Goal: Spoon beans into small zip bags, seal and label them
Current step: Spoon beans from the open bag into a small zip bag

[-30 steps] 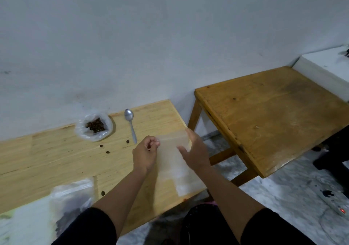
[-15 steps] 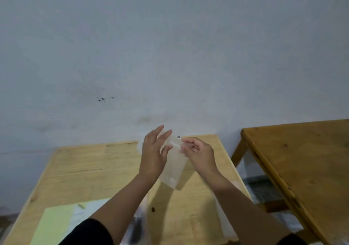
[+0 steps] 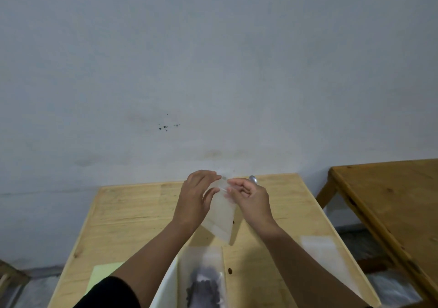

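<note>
While both hands hold it up, empty bag (image 3: 221, 215) hangs above tabletop (image 3: 132, 215).
Left hand (image 3: 194, 198) and right hand (image 3: 251, 197) fingers pinch bag's top edge, wrists raised.

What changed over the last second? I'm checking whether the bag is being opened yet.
The left hand and right hand lifted the empty zip bag off the light table, and both now pinch its top edge. No beans are in it yet.
</note>
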Demonstrator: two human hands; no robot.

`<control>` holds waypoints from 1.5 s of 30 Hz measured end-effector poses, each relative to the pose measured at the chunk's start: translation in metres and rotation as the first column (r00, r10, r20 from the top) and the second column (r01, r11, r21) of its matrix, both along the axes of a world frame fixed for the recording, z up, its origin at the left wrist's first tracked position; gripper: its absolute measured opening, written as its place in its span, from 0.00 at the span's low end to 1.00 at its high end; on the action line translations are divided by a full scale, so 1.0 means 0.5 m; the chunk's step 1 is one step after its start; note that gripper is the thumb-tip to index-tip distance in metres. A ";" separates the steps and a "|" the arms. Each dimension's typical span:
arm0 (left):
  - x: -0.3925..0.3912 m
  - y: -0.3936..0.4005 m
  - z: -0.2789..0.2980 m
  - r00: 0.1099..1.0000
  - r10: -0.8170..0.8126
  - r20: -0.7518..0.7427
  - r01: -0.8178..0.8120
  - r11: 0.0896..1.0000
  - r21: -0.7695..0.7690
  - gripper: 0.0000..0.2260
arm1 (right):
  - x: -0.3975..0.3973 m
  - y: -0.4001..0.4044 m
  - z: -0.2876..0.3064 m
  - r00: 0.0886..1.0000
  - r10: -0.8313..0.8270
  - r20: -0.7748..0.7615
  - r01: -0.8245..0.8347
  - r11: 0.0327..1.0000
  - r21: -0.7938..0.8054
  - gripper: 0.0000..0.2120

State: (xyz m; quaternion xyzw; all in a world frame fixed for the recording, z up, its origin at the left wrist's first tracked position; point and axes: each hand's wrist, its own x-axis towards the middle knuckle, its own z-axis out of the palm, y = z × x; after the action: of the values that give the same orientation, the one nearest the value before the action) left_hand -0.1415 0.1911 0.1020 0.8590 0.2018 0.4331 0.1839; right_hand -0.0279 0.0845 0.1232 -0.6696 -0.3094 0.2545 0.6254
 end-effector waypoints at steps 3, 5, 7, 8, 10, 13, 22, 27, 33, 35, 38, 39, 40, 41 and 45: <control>-0.002 0.008 -0.004 1.000 -0.017 -0.004 0.017 1.000 0.010 0.11 | -0.005 0.008 0.000 1.000 0.001 -0.019 -0.002 1.000 -0.015 0.10; 0.000 0.010 -0.006 1.000 -0.015 0.002 0.015 1.000 -0.010 0.10 | -0.007 0.011 0.003 1.000 0.011 -0.016 -0.011 1.000 -0.019 0.09; 0.001 0.012 -0.008 1.000 -0.017 -0.005 0.017 1.000 -0.008 0.09 | -0.005 0.013 0.006 0.999 0.024 0.036 -0.022 0.999 -0.045 0.10; 0.002 0.014 -0.010 1.000 -0.014 -0.014 0.014 1.000 -0.005 0.09 | -0.003 0.014 0.006 0.997 0.028 0.068 -0.023 0.998 -0.063 0.10; 0.007 0.017 -0.013 0.999 0.009 -0.033 -0.010 1.000 -0.016 0.09 | 0.005 0.019 0.006 0.993 0.024 0.117 -0.013 0.996 -0.093 0.09; 0.020 0.017 -0.011 0.998 0.054 -0.032 -0.054 0.998 -0.023 0.09 | 0.021 0.029 0.003 0.990 0.009 0.140 0.005 0.994 -0.105 0.08; 0.068 0.029 -0.003 0.989 0.130 0.064 -0.132 0.991 0.023 0.07 | 0.065 0.060 0.001 0.996 -0.073 -0.045 0.072 0.997 -0.016 0.01; 0.084 0.032 0.000 0.985 0.172 0.002 -0.172 0.985 -0.011 0.04 | 0.087 0.061 -0.007 0.997 0.049 -0.064 -0.050 0.999 -0.020 0.01; 0.094 0.039 0.003 0.980 0.190 -0.064 -0.192 0.981 -0.020 0.09 | 0.112 0.065 -0.014 0.985 0.173 0.013 -0.170 0.978 -0.120 0.03; 0.105 0.034 0.002 0.976 0.217 -0.014 -0.216 0.960 -0.177 0.08 | 0.117 0.067 -0.017 0.992 0.122 0.034 -0.118 0.987 -0.106 0.03; 0.122 0.030 0.007 0.941 0.333 0.063 -0.236 0.776 -0.584 0.17 | 0.123 0.066 -0.020 0.996 0.085 0.018 -0.083 0.994 -0.066 0.04; 0.126 0.034 0.007 0.938 0.342 0.059 -0.226 0.729 -0.646 0.17 | 0.125 0.065 -0.021 0.996 0.093 0.009 -0.092 0.994 -0.065 0.04; 0.128 0.038 0.007 0.946 0.321 0.045 -0.209 0.710 -0.672 0.15 | 0.127 0.063 -0.021 0.995 0.104 -0.008 -0.105 0.992 -0.065 0.04; 0.129 0.041 0.005 0.957 0.288 0.033 -0.188 0.705 -0.684 0.11 | 0.129 0.062 -0.021 0.993 0.113 -0.022 -0.114 0.991 -0.070 0.04; 0.122 0.054 0.004 0.965 0.260 0.018 -0.179 0.713 -0.678 0.06 | 0.141 0.057 -0.018 0.992 0.123 0.037 -0.116 0.980 -0.162 0.04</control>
State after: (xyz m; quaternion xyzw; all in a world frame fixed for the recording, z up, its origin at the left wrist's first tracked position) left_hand -0.0804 0.2183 0.1039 0.6791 0.4340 0.3975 0.4387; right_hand 0.0425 0.1132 0.1141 -0.7035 -0.3421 0.2998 0.5460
